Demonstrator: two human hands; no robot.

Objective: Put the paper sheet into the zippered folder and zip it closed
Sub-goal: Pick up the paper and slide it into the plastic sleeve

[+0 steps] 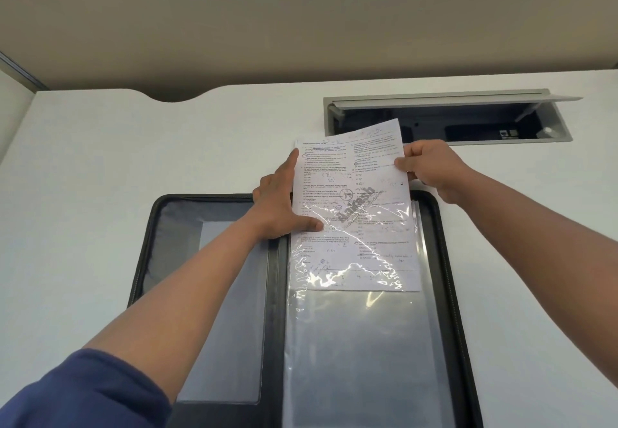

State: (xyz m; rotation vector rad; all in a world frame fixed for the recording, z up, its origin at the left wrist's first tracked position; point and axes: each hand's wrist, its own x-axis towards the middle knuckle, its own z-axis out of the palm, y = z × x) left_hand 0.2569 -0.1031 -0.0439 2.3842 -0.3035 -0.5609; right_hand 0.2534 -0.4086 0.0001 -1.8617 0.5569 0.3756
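Note:
A black zippered folder (150,247) lies open flat on the white desk. A printed paper sheet (351,173) sits about halfway inside a clear plastic sleeve (361,344) on the folder's right half; its upper part sticks out past the folder's top edge. My right hand (431,166) pinches the sheet's upper right edge. My left hand (284,203) rests along the sheet's left edge, thumb pressing on the sleeve's opening, index finger stretched toward the top left corner.
The white desk (83,177) surrounds the folder. Behind the sheet, a grey cable hatch (468,116) is set in the desk with its lid propped open. The folder's left half carries a grey pocket (230,310). A beige wall rises behind the desk.

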